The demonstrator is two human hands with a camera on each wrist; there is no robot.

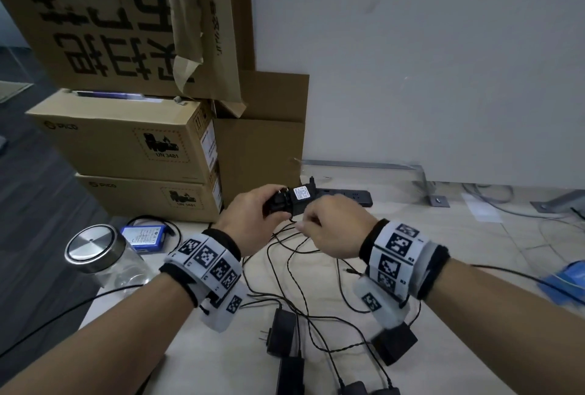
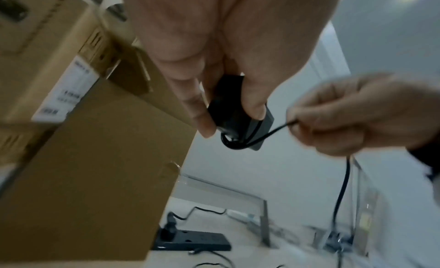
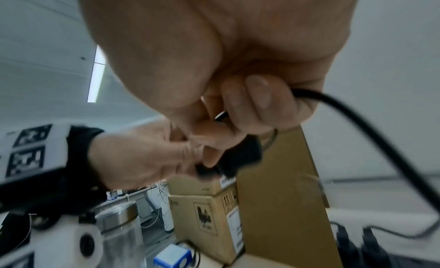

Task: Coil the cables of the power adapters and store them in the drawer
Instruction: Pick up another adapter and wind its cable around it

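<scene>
Pale tabletop (image 1: 221, 347), strewn near the front edge with black adapters (image 1: 281, 331) and tangled cables (image 1: 316, 325); one more block (image 1: 395, 344) lay under the right wrist. At the left edge stood a glass jar (image 1: 104, 255) with a steel lid, a blue pack (image 1: 144, 235) just behind it.

Above the tangle, raised clear of the surface, left hand (image 1: 250, 220) gripped one adapter (image 1: 291, 201), fingers (image 2: 200, 110) and thumb curled round the black body, white label facing up. Wound round its lower end, a few turns of cable (image 2: 259, 138). Right hand (image 1: 332, 230), close beside the left, was closed in a loose fist and pinched the same cable between thumb and fingers (image 3: 252, 101); from that fist the free length dropped toward the tabletop.

Farther back lay a dark power strip (image 1: 345, 197), a plug seated in its left end. Left of it rose stacked cardboard boxes (image 1: 126, 141), the upper ones printed in large black characters. Behind, a white wall (image 1: 427, 62) on grey metal feet. No drawer visible in any view.
</scene>
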